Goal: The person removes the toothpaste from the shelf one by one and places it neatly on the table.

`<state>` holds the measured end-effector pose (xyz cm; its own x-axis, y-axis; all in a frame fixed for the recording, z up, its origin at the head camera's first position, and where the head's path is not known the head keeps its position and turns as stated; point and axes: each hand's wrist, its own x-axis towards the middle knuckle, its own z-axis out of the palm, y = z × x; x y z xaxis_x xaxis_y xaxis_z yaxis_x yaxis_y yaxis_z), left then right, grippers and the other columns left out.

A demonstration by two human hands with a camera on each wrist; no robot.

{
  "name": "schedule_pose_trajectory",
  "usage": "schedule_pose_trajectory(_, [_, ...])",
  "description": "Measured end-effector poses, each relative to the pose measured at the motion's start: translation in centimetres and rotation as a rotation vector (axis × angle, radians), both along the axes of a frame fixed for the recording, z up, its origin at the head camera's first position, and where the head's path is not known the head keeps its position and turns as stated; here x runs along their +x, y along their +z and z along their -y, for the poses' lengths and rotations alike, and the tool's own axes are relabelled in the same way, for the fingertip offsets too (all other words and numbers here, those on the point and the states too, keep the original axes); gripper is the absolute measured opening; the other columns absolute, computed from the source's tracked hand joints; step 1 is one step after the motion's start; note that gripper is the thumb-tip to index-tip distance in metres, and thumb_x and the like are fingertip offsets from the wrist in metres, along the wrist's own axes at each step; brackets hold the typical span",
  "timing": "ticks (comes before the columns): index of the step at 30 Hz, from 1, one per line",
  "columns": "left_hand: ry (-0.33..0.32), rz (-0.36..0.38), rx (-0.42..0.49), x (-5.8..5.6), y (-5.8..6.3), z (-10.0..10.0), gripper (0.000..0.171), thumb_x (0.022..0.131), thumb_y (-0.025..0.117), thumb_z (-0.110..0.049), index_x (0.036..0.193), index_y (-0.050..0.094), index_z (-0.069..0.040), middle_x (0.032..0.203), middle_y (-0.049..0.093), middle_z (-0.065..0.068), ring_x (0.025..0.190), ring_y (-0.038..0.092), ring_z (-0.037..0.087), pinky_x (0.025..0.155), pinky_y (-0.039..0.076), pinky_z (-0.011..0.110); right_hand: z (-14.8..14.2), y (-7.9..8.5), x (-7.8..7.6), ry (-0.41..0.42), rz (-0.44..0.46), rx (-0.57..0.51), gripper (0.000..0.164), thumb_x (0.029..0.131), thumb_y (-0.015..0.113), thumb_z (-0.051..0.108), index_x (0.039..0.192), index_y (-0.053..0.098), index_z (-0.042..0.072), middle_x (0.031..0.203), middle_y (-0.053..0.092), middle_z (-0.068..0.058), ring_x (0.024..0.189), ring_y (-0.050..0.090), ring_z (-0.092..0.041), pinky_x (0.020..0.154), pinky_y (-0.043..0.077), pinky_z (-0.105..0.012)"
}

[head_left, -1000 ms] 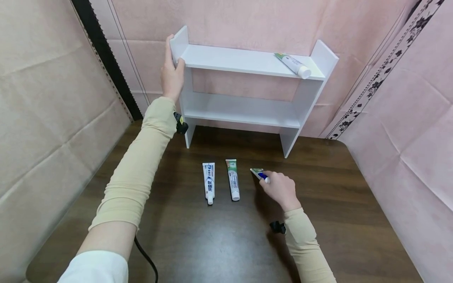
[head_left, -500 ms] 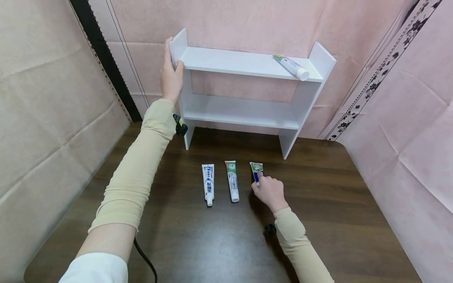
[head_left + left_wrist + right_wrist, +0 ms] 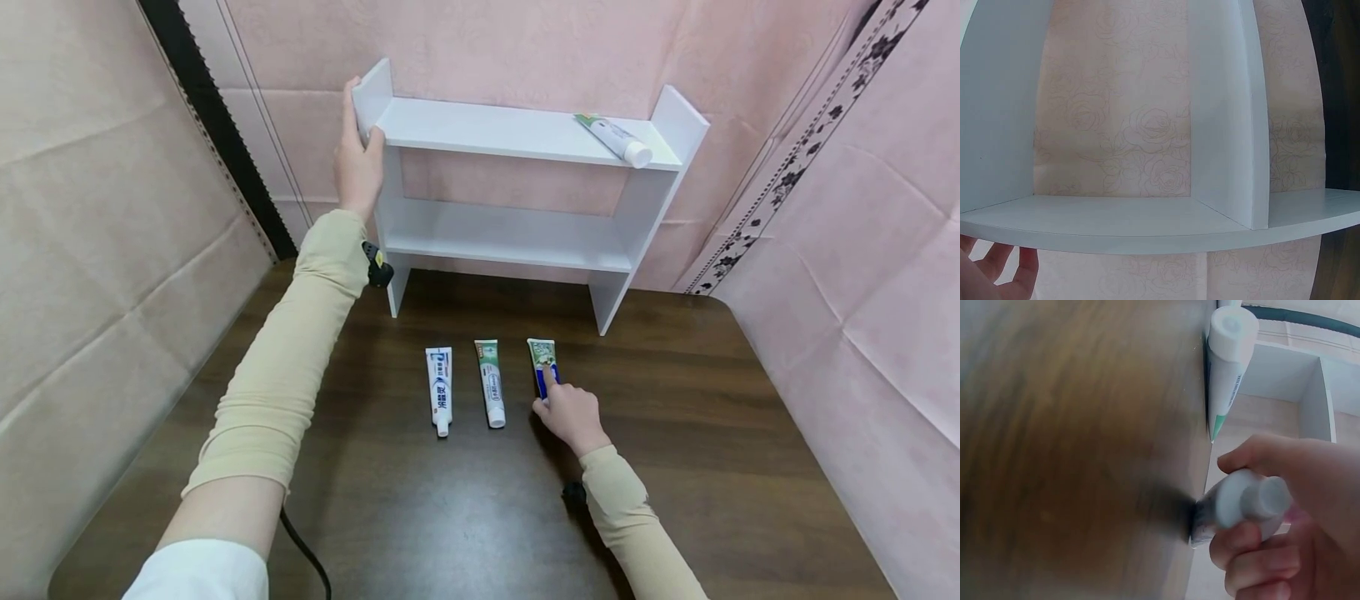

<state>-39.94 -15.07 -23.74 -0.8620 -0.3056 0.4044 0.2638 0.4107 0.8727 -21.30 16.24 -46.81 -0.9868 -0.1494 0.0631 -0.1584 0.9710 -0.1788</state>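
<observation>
My left hand (image 3: pixel 358 172) grips the upper left side panel of a white two-tier shelf (image 3: pixel 510 232), thumb in front; its fingers also show at the lower left of the left wrist view. My right hand (image 3: pixel 573 417) holds a green and blue toothpaste tube (image 3: pixel 542 353) flat on the table, index finger along its top. In the right wrist view the tube's white cap (image 3: pixel 1270 497) points back between thumb and curled fingers. Left of it lie a green and white toothpaste tube (image 3: pixel 491 385) and a blue and white toothpaste tube (image 3: pixel 440 387), caps toward me.
Another toothpaste tube (image 3: pixel 615 140) lies slantwise on the shelf's top board, near the right panel. The shelf stands at the back of the brown wooden table (image 3: pixel 465 517). Pink cloth walls (image 3: pixel 847 275) enclose the back and sides. A black cable (image 3: pixel 306 546) runs beside my left arm.
My right hand has moved left and turned the tube from a slant to nearly straight, in line with the other two. The left hand keeps its grip on the shelf.
</observation>
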Motion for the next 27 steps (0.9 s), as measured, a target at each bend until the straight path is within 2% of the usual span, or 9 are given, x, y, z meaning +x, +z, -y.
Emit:
schedule_pose_trajectory(5, [0.0, 0.0, 0.005, 0.1, -0.1, 0.2, 0.061, 0.101, 0.038, -0.023, 0.148, 0.015, -0.054, 0.147, 0.047, -0.009, 0.068, 0.042, 0.009, 0.065, 0.035, 0.024, -0.1, -0.2, 0.0, 0.008, 0.032, -0.011, 0.061, 0.086, 0.067, 0.029, 0.14, 0.051, 0.006, 0.085, 0.072, -0.022, 0.051, 0.053, -0.023, 0.042, 0.043, -0.034])
schedule_pose_trajectory(11, [0.001, 0.003, 0.013, 0.0, -0.2, 0.4, 0.062, 0.101, 0.037, -0.022, 0.148, 0.015, -0.055, 0.148, 0.045, -0.01, 0.068, 0.042, 0.009, 0.065, 0.036, 0.024, -0.3, -0.2, -0.1, 0.013, 0.067, 0.012, 0.065, 0.086, 0.07, 0.034, 0.142, 0.049, 0.009, 0.09, 0.072, -0.021, 0.06, 0.061, -0.026, 0.046, 0.047, -0.038])
schedule_pose_trajectory(17, [-0.003, 0.005, 0.011, 0.1, 0.0, 0.3, 0.061, 0.101, 0.037, -0.023, 0.148, 0.015, -0.054, 0.148, 0.046, -0.01, 0.065, 0.041, 0.009, 0.064, 0.036, 0.024, -0.7, 0.6, -0.3, -0.003, 0.164, -0.01, 0.062, 0.092, 0.061, 0.042, 0.145, 0.046, 0.014, 0.098, 0.072, -0.019, 0.065, 0.059, -0.023, 0.049, 0.047, -0.034])
schedule_pose_trajectory(20, [-0.006, 0.001, 0.009, 0.2, 0.0, 0.3, 0.061, 0.101, 0.037, -0.023, 0.149, 0.014, -0.054, 0.148, 0.046, -0.009, 0.066, 0.041, 0.008, 0.064, 0.036, 0.024, -0.9, 1.1, -0.4, 0.0, 0.192, -0.03, 0.058, 0.095, 0.057, 0.043, 0.145, 0.047, 0.015, 0.089, 0.071, -0.017, 0.062, 0.055, -0.021, 0.046, 0.04, -0.031])
schedule_pose_trajectory(24, [-0.007, 0.0, 0.006, 0.2, 0.0, 0.1, 0.062, 0.101, 0.037, -0.023, 0.149, 0.013, -0.054, 0.147, 0.048, -0.008, 0.068, 0.043, 0.008, 0.066, 0.037, 0.024, -1.6, 2.2, -0.9, 0.026, 0.199, -0.05, 0.053, 0.097, 0.054, 0.038, 0.144, 0.048, 0.014, 0.067, 0.06, -0.012, 0.054, 0.048, -0.021, 0.045, 0.034, -0.031])
schedule_pose_trajectory(27, [-0.007, 0.0, 0.002, 0.1, -0.1, 0.0, 0.062, 0.101, 0.037, -0.024, 0.149, 0.013, -0.053, 0.147, 0.048, -0.007, 0.069, 0.044, 0.008, 0.067, 0.037, 0.024, -2.3, 3.7, -1.5, 0.041, 0.151, -0.066, 0.052, 0.097, 0.053, 0.034, 0.145, 0.046, 0.015, 0.074, 0.065, -0.019, 0.056, 0.052, -0.024, 0.047, 0.04, -0.036])
